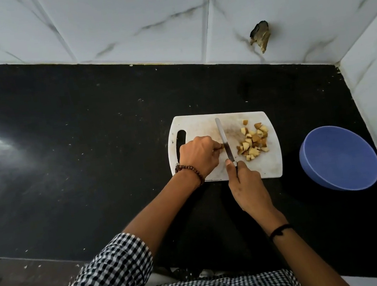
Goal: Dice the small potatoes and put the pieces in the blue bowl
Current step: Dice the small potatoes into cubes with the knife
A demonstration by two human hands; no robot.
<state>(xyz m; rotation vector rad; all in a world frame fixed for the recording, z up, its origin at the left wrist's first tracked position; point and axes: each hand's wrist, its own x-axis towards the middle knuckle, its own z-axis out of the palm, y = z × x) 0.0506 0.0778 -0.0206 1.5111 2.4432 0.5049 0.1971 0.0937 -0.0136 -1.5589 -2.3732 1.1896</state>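
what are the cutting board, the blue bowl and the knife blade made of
The cutting board looks like white plastic, matte, scuffed and stained, with a moulded handle slot. The bowl seems plastic or melamine: even blue, soft dull sheen; can't be sure. The knife blade is metal, probably steel: pale grey with a smooth sheen.

Black, white-flecked stone counter [83, 134]; white, grey-veined wall tiles [139, 15]; stained white plastic cutting board [268, 165]; round blue bowl [339, 159]; pale-yellow, brown-skinned potato dice [253, 144]; black-and-white gingham sleeve [105, 277].
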